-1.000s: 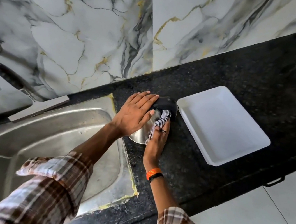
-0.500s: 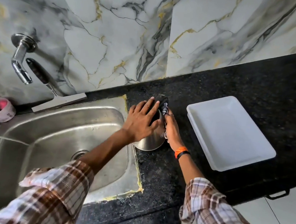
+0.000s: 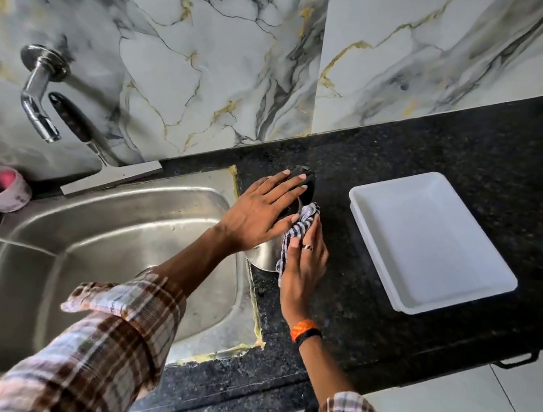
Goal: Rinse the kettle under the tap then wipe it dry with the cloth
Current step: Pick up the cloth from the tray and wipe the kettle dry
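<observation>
On counter [image 3: 405,175], at sink [image 3: 112,254] edge: steel kettle [image 3: 265,257], mostly hidden under both hands. Left hand [image 3: 259,211] flat on top, steadying. Right hand [image 3: 304,262] presses striped cloth [image 3: 298,230] to its side. White tray [image 3: 431,240] near, apart.

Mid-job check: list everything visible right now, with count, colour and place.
Steel kettle with black lid: one, silver, on the counter by the sink's right rim.
Striped cloth: one, white and dark, against the kettle.
Stainless sink: one, silver, left.
Chrome tap: one, on the wall above the sink.
Plastic tray: one, white, right of the kettle.
Granite counter: black.
Cup: one, pink, far left.
Left hand: flat on the kettle.
Right hand: holding the cloth.
</observation>
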Available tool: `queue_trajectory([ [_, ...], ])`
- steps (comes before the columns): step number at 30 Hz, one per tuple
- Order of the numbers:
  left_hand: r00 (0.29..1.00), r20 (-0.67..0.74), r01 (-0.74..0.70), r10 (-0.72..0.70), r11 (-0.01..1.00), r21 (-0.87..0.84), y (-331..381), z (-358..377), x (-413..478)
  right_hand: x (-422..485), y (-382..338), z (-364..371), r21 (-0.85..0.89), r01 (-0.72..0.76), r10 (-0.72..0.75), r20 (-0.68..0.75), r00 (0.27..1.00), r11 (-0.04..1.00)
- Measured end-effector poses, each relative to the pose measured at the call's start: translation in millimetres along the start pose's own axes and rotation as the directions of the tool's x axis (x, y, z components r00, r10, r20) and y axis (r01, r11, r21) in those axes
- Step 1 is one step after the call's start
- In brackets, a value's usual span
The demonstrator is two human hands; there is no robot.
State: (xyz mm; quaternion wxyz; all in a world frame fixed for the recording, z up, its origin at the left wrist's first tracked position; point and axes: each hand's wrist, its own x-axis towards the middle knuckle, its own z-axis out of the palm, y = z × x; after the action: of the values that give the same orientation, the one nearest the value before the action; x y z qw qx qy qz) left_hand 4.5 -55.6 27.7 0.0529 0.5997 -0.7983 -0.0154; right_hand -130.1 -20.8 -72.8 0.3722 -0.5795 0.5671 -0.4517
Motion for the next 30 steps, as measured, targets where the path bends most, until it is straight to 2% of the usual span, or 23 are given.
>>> queue_trajectory([
  [2, 0.999, -0.036, 0.012, -0.013, 1.000, -0.011, 2, 3, -1, 0, 5, 9, 0.001, -0.013, 0.014, -0.042, 0.999, 1.000],
  [4, 0.997, -0.072, 0.029, -0.031, 0.999, -0.032, 3, 5, -2, 15, 10, 11, 0.183, -0.128, 0.139, -0.048, 0.989, 0.975],
  [6, 0.994, -0.097, 0.043, -0.048, 0.998, -0.052, 6, 6, -2, 31, 17, 9, 0.327, -0.246, 0.253, 0.022, 0.967, 0.913],
  [8, 0.993, -0.102, 0.051, -0.057, 0.997, -0.060, 7, 7, -1, 33, 17, 7, 0.409, -0.286, 0.286, 0.063, 0.956, 0.867],
  [9, 0.993, -0.100, 0.056, -0.061, 0.997, -0.060, 6, 8, -1, 29, 13, 8, 0.432, -0.259, 0.262, 0.053, 0.964, 0.864],
  [13, 0.994, -0.087, 0.066, -0.070, 0.996, -0.052, 3, 11, -1, 4, -2, 21, 0.352, -0.051, 0.067, -0.035, 0.997, 0.935],
  [15, 0.994, -0.085, 0.060, -0.064, 0.997, -0.042, 2, 12, -1, 11, -1, 19, 0.418, -0.094, 0.119, -0.034, 0.992, 0.903],
  [19, 0.995, -0.087, 0.050, -0.051, 0.999, -0.017, 1, 14, 0, 22, 2, -3, 0.464, -0.256, 0.217, 0.135, 0.967, 0.848],
  [21, 0.997, -0.072, 0.028, -0.028, 1.000, -0.005, -1, 13, -1, 15, -5, -9, 0.428, -0.219, 0.186, 0.119, 0.975, 0.877],
  [24, 0.997, -0.081, 0.004, -0.004, 1.000, 0.002, -3, 6, -4, 5, -15, -14, 0.307, -0.092, 0.105, -0.026, 0.994, 0.947],
  [27, 0.969, -0.234, 0.064, -0.072, 0.997, -0.042, 9, 5, -27, 11, -21, -29, 0.301, -0.131, 0.147, -0.030, 0.989, 0.944],
  [30, 0.876, -0.432, 0.140, -0.213, 0.971, -0.195, 41, 35, -76, 11, -14, -44, 0.291, -0.217, 0.202, 0.083, 0.976, 0.932],
])
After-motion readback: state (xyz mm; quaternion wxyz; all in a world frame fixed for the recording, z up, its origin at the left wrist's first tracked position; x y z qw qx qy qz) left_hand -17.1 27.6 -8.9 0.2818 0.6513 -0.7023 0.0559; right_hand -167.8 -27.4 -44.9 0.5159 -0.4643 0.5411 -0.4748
